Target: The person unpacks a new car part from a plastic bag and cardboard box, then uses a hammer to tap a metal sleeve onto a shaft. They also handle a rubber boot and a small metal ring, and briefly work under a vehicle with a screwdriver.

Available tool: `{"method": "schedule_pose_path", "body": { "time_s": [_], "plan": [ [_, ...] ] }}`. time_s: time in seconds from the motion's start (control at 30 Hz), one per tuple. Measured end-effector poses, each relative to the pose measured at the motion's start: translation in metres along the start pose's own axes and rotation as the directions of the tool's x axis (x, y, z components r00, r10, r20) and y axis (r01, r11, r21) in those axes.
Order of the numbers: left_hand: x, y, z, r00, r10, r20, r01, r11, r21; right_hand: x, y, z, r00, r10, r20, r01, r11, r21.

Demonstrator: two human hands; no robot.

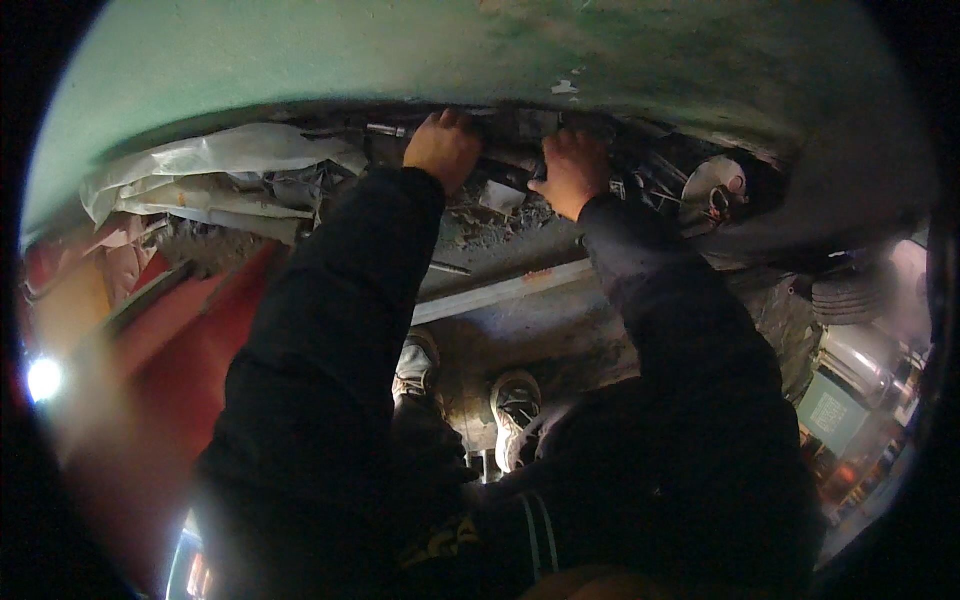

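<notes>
Both arms, in dark sleeves, reach forward to a cluttered shelf (480, 262) under a green wall. My left hand (443, 150) is closed, its fingers curled over the left end of a dark, rounded, bar-like part (510, 157). My right hand (573, 170) closes round the other end, with its thumb pointing left. The fingertips are hidden, and I cannot make out the part's exact kind. A shiny metal cylinder (385, 129) lies left of my left hand. Just below the gap between my hands sits a small pale block (501, 197).
Crumpled translucent plastic sheeting (220, 155) covers the shelf's left end. A round pale object (715, 185) and thin rods lie to the right. A thin rod (450, 268) rests near the shelf's pale front rail (520, 288). A tyre (850, 297) and green box (831, 412) stand at right.
</notes>
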State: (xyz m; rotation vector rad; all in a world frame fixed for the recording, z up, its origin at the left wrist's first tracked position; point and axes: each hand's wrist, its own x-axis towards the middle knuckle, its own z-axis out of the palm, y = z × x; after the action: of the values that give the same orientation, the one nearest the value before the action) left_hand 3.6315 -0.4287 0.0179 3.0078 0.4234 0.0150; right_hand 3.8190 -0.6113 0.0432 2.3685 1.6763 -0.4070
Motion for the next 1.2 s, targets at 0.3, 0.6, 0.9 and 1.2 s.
{"method": "schedule_pose_path", "body": {
  "time_s": [0.3, 0.6, 0.9, 1.2],
  "plan": [
    [-0.001, 0.001, 0.002, 0.999, -0.021, -0.027, 0.019, 0.998, -0.061, 0.004, -0.004, 0.001, 0.99, -0.063, -0.125, 0.061, 0.998, -0.021],
    [-0.004, 0.0, 0.002, 1.0, 0.001, 0.002, -0.001, 1.0, -0.021, -0.007, -0.006, 0.002, 0.976, -0.025, -0.215, 0.033, 0.999, 0.035],
    [-0.001, -0.001, 0.006, 0.996, 0.007, 0.084, -0.001, 0.997, -0.076, -0.035, -0.009, 0.004, 0.989, -0.005, -0.149, 0.018, 0.996, 0.083],
    [0.002, 0.0, -0.002, 0.979, -0.01, 0.205, 0.011, 1.0, -0.004, -0.034, -0.015, -0.003, 0.975, 0.048, -0.217, -0.026, 0.994, 0.105]
  ]
}}
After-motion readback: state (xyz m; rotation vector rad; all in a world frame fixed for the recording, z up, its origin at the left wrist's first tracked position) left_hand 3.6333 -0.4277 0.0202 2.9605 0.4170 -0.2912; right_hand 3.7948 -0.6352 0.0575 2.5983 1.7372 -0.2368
